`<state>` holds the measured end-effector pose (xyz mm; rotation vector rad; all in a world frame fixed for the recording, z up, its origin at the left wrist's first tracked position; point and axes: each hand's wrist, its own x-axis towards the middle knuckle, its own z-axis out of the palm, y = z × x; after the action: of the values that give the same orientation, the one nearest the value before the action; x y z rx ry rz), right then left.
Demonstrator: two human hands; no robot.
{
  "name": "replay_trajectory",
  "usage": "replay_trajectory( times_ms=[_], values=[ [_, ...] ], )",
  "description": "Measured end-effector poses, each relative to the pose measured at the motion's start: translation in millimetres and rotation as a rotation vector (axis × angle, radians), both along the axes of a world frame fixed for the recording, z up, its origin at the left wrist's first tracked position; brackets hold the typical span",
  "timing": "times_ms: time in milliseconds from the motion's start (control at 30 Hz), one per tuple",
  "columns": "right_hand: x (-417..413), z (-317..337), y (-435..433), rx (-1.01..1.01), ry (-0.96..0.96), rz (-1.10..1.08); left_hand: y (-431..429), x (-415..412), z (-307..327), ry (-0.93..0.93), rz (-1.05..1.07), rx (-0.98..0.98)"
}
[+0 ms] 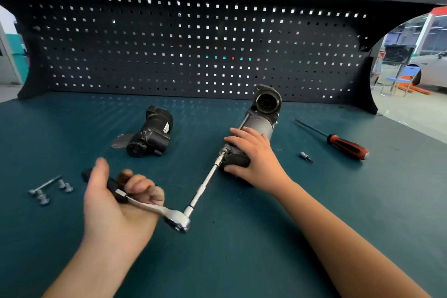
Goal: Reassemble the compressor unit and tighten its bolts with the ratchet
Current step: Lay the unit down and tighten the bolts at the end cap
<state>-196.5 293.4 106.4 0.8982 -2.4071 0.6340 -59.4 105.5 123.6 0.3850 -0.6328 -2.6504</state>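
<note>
Compressor unit [260, 123] lies centre-right of frame, long axis running lower left to upper right, open round end toward the pegboard [169, 43]. Right hand [251, 152] clasps its near end, fingers curled over. Left hand [116, 203] grips the ratchet [176, 220] handle (thumb raised); extension bar [205, 184] reaches the unit's near end.

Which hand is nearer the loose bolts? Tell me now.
Left. The left hand, gripping the ratchet, is just right of the bolts. The right hand holds the compressor, well beyond the left hand, farther right.
</note>
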Motion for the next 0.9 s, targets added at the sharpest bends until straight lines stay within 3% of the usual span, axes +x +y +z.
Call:
replay_trajectory(
  times_ms=[67, 133, 233, 300, 433, 600, 667, 733, 900],
  values=[
    [-0.3, -0.1, 0.3, 0.003, -0.011, -0.001, -4.5, -7.0, -2.3, -0.155, 0.006, 0.119],
    [-0.2, -0.4, 0.1, 0.002, -0.011, -0.002, 1.0, -8.5, -5.0, -0.172, -0.014, 0.07],
    [-0.6, -0.9, -0.2, 0.002, 0.0, -0.011, 6.3, -3.8, -6.7, -0.027, -0.015, -0.067],
    [-0.5, -1.0, -0.3, 0.001, 0.015, -0.015, 9.9, -1.9, -2.3, 0.121, 0.032, -0.272],
    [-0.8, -0.9, -1.4, -0.001, 0.021, -0.015, 17.9, 3.5, 2.2, 0.439, 0.112, -0.851],
    [0.3, 0.2, -0.9, -0.004, 0.018, -0.007, 25.7, 6.9, -4.4, 0.939, 0.086, -2.174],
    [0.5, 0.3, -0.9, -0.008, 0.017, -0.004, 29.1, 5.5, -9.1, 1.008, 0.148, -2.333],
    [0.6, -0.2, -1.0, -0.016, 0.016, -0.003, 31.2, 9.1, -13.4, 0.936, 0.125, -2.057],
    [0.9, -0.8, -0.8, -0.03, 0.014, -0.002, 9.5, 3.3, -5.0, 0.226, 0.027, -0.428]
  ],
)
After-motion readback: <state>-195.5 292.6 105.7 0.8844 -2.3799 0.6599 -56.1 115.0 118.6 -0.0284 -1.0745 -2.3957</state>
